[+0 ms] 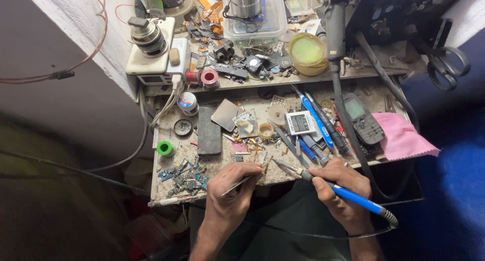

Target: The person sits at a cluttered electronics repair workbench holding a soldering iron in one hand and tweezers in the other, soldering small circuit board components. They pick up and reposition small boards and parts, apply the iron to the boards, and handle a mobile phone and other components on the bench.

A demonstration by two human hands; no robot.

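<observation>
On the bench (pixel 212 165), a phone (pixel 208 130) lies left of a battery (pixel 299 122), seemingly apart.

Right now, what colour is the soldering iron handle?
Blue, on the soldering iron in the right hand; head view.

My left hand (pixel 233 186) reaches forward, fingers (pixel 247 171) pinched tight together. My right hand (pixel 339 182) sits curled in a pen grip, knuckles up, both forearms angling in from below.

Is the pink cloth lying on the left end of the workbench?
No, the pink cloth lies at the right end, beside the dark keypad phone.
</observation>
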